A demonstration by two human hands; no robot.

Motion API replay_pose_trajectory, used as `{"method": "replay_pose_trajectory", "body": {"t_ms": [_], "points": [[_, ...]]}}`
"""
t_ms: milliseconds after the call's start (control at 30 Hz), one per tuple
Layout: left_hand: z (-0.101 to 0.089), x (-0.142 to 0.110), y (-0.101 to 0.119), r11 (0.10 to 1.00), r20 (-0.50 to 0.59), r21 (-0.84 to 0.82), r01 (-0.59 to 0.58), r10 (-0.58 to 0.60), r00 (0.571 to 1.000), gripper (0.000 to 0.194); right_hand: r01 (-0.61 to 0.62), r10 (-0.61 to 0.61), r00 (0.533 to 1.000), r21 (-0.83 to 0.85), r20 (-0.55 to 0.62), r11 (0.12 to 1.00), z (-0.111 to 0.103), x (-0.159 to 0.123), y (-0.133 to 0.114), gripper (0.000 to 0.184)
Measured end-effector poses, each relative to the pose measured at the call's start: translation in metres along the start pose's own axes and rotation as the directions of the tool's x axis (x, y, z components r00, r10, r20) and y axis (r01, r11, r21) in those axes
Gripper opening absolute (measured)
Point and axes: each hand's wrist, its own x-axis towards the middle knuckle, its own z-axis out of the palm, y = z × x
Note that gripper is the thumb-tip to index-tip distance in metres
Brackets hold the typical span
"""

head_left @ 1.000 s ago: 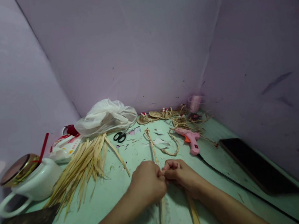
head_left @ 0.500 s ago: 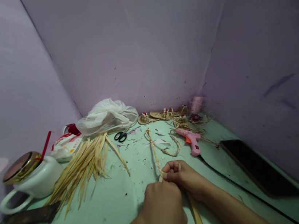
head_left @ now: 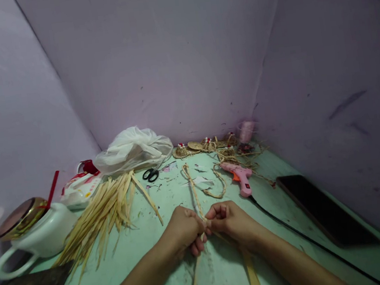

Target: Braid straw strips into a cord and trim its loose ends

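A braided straw cord (head_left: 194, 191) runs from a spot on the table down to my hands. My left hand (head_left: 185, 231) pinches a strand at the near end of the cord, and a thin straw strip (head_left: 195, 279) trails below it toward me. Close beside it, my right hand (head_left: 231, 223) is closed on the cord's end with thumb and fingertips. A wider straw strip (head_left: 252, 274) hangs from under the right hand to the bottom edge. The fingertips nearly meet, and the exact crossing of the strands is hidden between them.
Left lie a bundle of straw strips (head_left: 109, 209), a white cup (head_left: 51, 231) and a hammer-like tool (head_left: 36, 279). Black-handled scissors (head_left: 151, 174) and a white plastic bag (head_left: 134, 147) are behind. Right are a pink glue gun (head_left: 241, 178), its cord (head_left: 292, 225) and a dark phone-like slab (head_left: 325, 209).
My left hand has moved from in front of the cord, up and left, to beside its end. A thin strip now shows below it. My right hand stays almost in place.
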Motion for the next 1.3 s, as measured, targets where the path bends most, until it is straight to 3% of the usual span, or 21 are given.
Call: {"method": "replay_pose_trajectory", "body": {"t_ms": [133, 233, 300, 400, 500, 667, 800, 867, 1000, 1067, 1133, 1200, 1300], "points": [[0.006, 0.001, -0.005, 0.997, -0.105, 0.068, -0.022, 0.029, 0.994, 0.012, 0.013, -0.060, 0.983, -0.257, -0.175, 0.966, -0.001, -0.005, -0.001, 0.010], [0.009, 0.001, -0.006, 0.994, -0.136, 0.102, -0.033, 0.047, 0.990, 0.014, -0.031, -0.144, 0.951, -0.544, -0.275, 0.838, 0.000, -0.014, -0.011, 0.010], [0.010, 0.000, -0.005, 0.994, -0.143, 0.108, -0.035, 0.050, 0.988, 0.015, -0.044, -0.182, 0.950, -0.688, -0.253, 0.725, 0.003, -0.022, -0.018, 0.012], [0.011, 0.000, -0.005, 0.996, -0.135, 0.088, -0.024, 0.036, 0.990, 0.015, 0.036, -0.237, 0.962, -0.800, -0.134, 0.599, 0.009, -0.032, -0.024, 0.015], [0.009, 0.002, -0.004, 0.999, -0.080, 0.046, -0.017, 0.021, 0.997, 0.013, 0.112, -0.267, 0.962, -0.828, -0.047, 0.549, 0.013, -0.036, -0.023, 0.017], [-0.002, 0.005, -0.005, 0.999, 0.065, -0.009, -0.048, 0.048, 0.997, 0.010, 0.188, -0.263, 0.964, -0.760, 0.024, 0.622, 0.016, -0.037, -0.021, 0.023], [-0.012, 0.007, -0.004, 0.996, 0.100, -0.031, -0.078, 0.080, 0.992, 0.006, 0.220, -0.239, 0.968, -0.735, 0.082, 0.641, 0.012, -0.040, -0.024, 0.020], [-0.015, 0.007, -0.002, 0.995, 0.121, -0.037, -0.096, 0.100, 0.988, 0.006, 0.204, -0.222, 0.973, -0.681, 0.062, 0.704, 0.004, -0.037, -0.025, 0.020], [-0.016, 0.006, 0.002, 0.992, 0.159, -0.043, -0.121, 0.126, 0.979, 0.007, 0.094, -0.187, 0.954, -0.359, -0.233, 0.929, -0.012, -0.022, -0.021, 0.026], [-0.015, 0.005, 0.002, 0.991, 0.176, -0.036, -0.127, 0.131, 0.976, 0.007, 0.029, -0.039, 0.983, -0.061, -0.181, 0.998, -0.012, -0.015, -0.017, 0.021], [-0.014, 0.006, 0.000, 0.991, 0.179, -0.029, -0.134, 0.137, 0.974, 0.006, -0.112, 0.113, 0.994, 0.185, 0.007, 0.976, -0.006, -0.012, -0.014, 0.016], [-0.013, 0.007, -0.001, 0.990, 0.167, -0.022, -0.141, 0.143, 0.976, 0.006, -0.174, 0.163, 0.984, 0.217, 0.067, 0.961, 0.001, -0.012, -0.011, 0.015], [-0.012, 0.007, -0.001, 0.990, 0.154, 0.010, -0.138, 0.135, 0.979, 0.006, -0.130, 0.134, 0.991, 0.149, -0.013, 0.980, 0.006, -0.013, -0.009, 0.019]]}}
